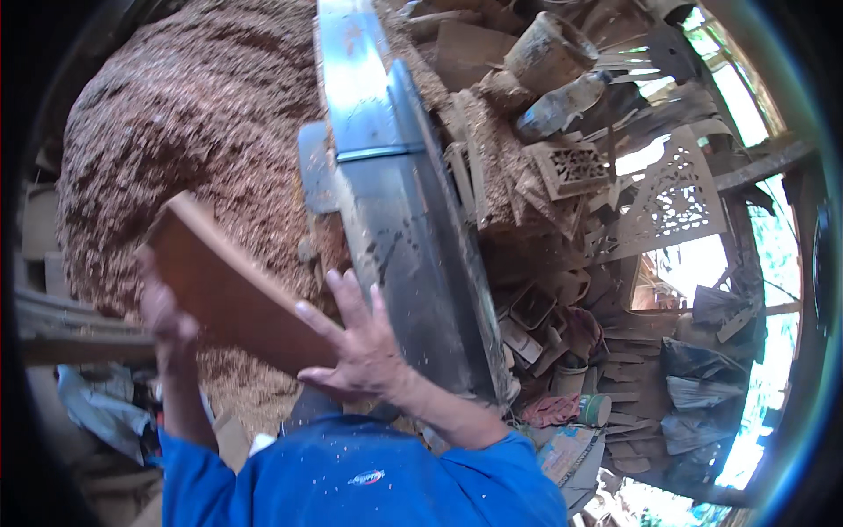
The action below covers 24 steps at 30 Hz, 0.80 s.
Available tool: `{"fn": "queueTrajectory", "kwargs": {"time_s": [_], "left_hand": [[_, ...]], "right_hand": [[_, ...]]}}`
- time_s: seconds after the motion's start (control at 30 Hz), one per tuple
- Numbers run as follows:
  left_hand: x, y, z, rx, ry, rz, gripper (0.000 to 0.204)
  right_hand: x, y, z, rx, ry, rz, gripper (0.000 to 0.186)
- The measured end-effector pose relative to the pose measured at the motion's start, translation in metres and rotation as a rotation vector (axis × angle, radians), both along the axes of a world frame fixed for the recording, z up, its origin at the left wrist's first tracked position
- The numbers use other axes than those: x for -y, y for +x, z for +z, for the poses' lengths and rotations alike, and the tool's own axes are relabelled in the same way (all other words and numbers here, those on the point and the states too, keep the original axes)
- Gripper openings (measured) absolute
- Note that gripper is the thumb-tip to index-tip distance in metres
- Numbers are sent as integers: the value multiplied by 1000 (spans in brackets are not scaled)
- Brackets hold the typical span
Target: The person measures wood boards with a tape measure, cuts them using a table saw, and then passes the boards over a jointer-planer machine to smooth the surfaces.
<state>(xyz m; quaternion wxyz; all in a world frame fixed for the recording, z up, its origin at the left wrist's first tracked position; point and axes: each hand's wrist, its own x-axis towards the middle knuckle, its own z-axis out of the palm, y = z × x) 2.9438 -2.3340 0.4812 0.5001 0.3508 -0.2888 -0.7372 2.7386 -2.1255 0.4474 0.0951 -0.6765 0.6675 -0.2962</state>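
My left hand (167, 312) grips the far left end of a reddish-brown wooden board (233, 294), which is tilted with a paler long edge upward. My right hand (356, 351) is at the board's near right end, fingers spread and touching it. Just right of the board runs the long steel bed of a woodworking machine (408, 281), lighter and shinier toward its far part (360, 88), with a small side plate (318, 167) on its left.
A large heap of wood shavings (167, 105) fills the upper left. Scrap wood, a rusty cylinder (544, 57) and carved fretwork panels (667, 193) crowd the right. Buckets (571, 378), rags (549, 410) and planks lie lower right. A grey cloth (101, 408) lies lower left.
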Motion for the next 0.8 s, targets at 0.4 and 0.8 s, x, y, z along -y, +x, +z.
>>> {"fn": "queueTrajectory", "kwargs": {"time_s": [0.4, 0.8], "left_hand": [[-176, -120, -179, 1143, -401, -417, 75], [2, -35, -540, 415, 589, -59, 38]], "right_hand": [[-209, 1, -108, -252, 228, -415, 84], [-61, -54, -152, -378, 262, -491, 85]]}}
